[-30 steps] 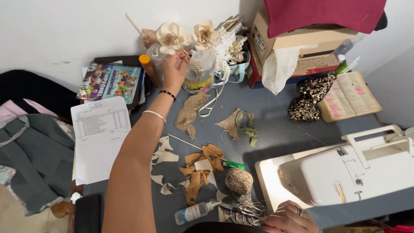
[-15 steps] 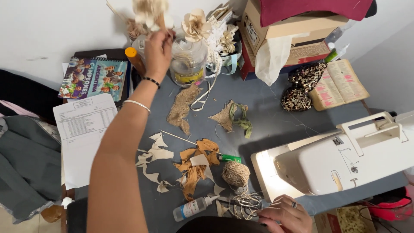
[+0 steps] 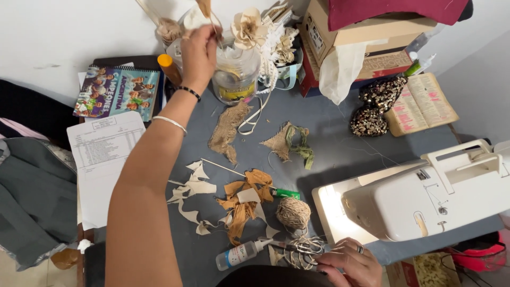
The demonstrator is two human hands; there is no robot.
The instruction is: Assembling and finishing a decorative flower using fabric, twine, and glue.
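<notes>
The left hand (image 3: pixel 199 53), reaching to twelve o'clock of the table, pinches a thin stick (image 3: pixel 215 26) between its fingertips, right over the mouth of a clear jar (image 3: pixel 236 77). The stick's top carries a brown bloom that runs out of view at the upper edge. A cream fabric flower (image 3: pixel 248 27) stands in the jar just to three o'clock of the hand, and another pale bloom (image 3: pixel 169 29) sits at nine o'clock of it. An orange tube (image 3: pixel 169 68) stands beside the wrist.

The right hand (image 3: pixel 348 263), at six o'clock of the view, rests curled on the table edge, its fingers touching scissors (image 3: pixel 300 248) tangled with twine; whether it actually grips them I cannot tell. A glue bottle (image 3: pixel 239 255) lies at nine o'clock of the scissors, a twine ball (image 3: pixel 293 212) at twelve o'clock of them.

Mid-table lie orange fabric scraps (image 3: pixel 241 202), white paper cuttings (image 3: pixel 191 191), a burlap strip (image 3: pixel 226 130) and a burlap piece with green ribbon (image 3: pixel 289 142).

At three o'clock a white sewing machine (image 3: pixel 425 196) sits on the grey table (image 3: pixel 340 133). At two o'clock lies an open book (image 3: pixel 422 103) beside a sequined piece (image 3: pixel 374 106), with cardboard boxes (image 3: pixel 361 37) behind. At nine o'clock are a printed sheet (image 3: pixel 101 159) and a colourful notebook (image 3: pixel 117 98).
</notes>
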